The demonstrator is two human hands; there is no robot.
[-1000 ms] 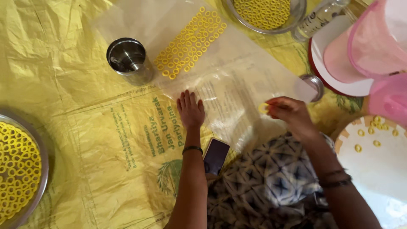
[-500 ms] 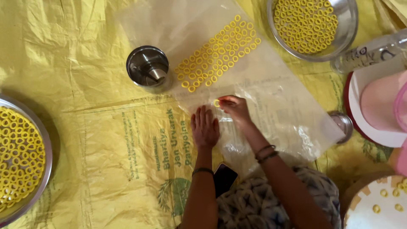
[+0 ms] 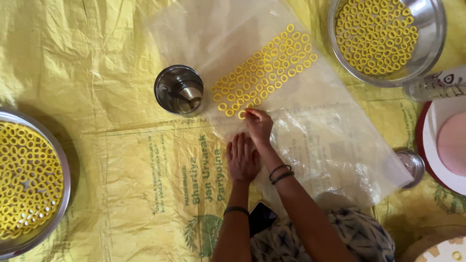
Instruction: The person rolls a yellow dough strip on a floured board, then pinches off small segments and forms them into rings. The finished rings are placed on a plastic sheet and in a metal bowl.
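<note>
A clear plastic sheet (image 3: 330, 145) lies over the yellow ground sheet (image 3: 97, 73). Rows of small yellow rings (image 3: 267, 73) run diagonally across it. My right hand (image 3: 258, 125) pinches one yellow ring (image 3: 241, 114) at the near end of the rows, touching it to the plastic. My left hand (image 3: 242, 157) rests flat, palm down, fingers apart, on the plastic's edge just below the right hand. It holds nothing.
A small steel cup (image 3: 179, 90) with a spoon stands left of the rows. Steel bowls of yellow rings sit at top right (image 3: 429, 48) and at the left edge (image 3: 58, 194). A clear bottle (image 3: 434, 86), a red-rimmed white plate (image 3: 429, 140), a small steel lid (image 3: 412, 165) and a dark phone (image 3: 261, 217) lie nearby.
My right hand came from the right side to the near end of the rows with a ring. My left hand stayed flat on the plastic. The view shifted.
</note>
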